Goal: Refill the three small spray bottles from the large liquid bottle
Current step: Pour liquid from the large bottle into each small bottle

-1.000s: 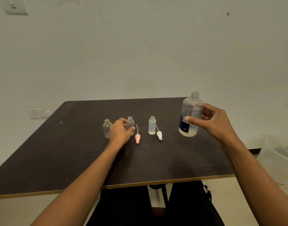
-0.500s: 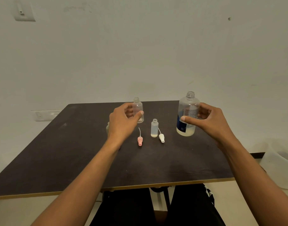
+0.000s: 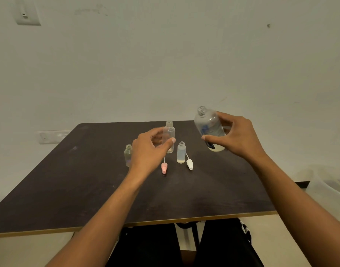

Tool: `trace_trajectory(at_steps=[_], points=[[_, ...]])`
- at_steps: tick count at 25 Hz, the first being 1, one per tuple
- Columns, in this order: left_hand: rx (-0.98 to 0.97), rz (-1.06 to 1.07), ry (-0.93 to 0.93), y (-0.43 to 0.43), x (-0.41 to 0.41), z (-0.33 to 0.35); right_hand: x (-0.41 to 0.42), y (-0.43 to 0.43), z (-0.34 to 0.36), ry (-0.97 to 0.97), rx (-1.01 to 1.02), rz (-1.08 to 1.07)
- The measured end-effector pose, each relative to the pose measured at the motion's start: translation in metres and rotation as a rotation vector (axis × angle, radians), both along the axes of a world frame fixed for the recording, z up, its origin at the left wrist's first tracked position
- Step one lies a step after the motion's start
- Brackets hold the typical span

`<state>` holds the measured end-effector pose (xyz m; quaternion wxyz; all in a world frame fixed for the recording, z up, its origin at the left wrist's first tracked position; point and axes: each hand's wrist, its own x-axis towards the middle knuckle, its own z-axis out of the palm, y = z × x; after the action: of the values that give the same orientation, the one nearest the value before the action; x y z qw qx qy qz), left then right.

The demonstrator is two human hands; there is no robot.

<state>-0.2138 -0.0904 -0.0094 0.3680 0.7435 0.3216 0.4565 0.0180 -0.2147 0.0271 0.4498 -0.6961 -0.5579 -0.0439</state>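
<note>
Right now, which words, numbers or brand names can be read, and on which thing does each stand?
None can be read.
Large bottle in the right hand: a dark blue label, too blurred to read.
Small bottle in the left hand: no print visible.

place: plain indoor room | bare wall (image 3: pixel 165 64) | wall switch (image 3: pixel 27 15) | dark table (image 3: pixel 88 180)

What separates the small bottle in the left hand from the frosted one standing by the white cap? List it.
1. The clear bottle is gripped by the left hand and held off the table; the frosted bottle stands free on it, beside the white cap.
2. The clear bottle has see-through walls; the frosted bottle's are milky.
Shared: both are uncapped, roughly upright, and hold only a little liquid at the bottom.
</note>
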Motion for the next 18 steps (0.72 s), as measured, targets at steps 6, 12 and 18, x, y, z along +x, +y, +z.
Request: trace_trajectory(at_steps=[6,12,18], points=[[-0.012,-0.028,-0.023,-0.007,0.000,-0.001,-0.009,0.017,0.008,-0.267,-0.017,-0.036],[-0.020,-0.028,-0.039,-0.010,0.000,-0.001,-0.013,0.025,0.011,-0.444,-0.052,-0.059],[-0.024,-0.021,-0.043,-0.010,0.000,-0.001,-0.013,0.028,0.013,-0.497,-0.062,-0.082]])
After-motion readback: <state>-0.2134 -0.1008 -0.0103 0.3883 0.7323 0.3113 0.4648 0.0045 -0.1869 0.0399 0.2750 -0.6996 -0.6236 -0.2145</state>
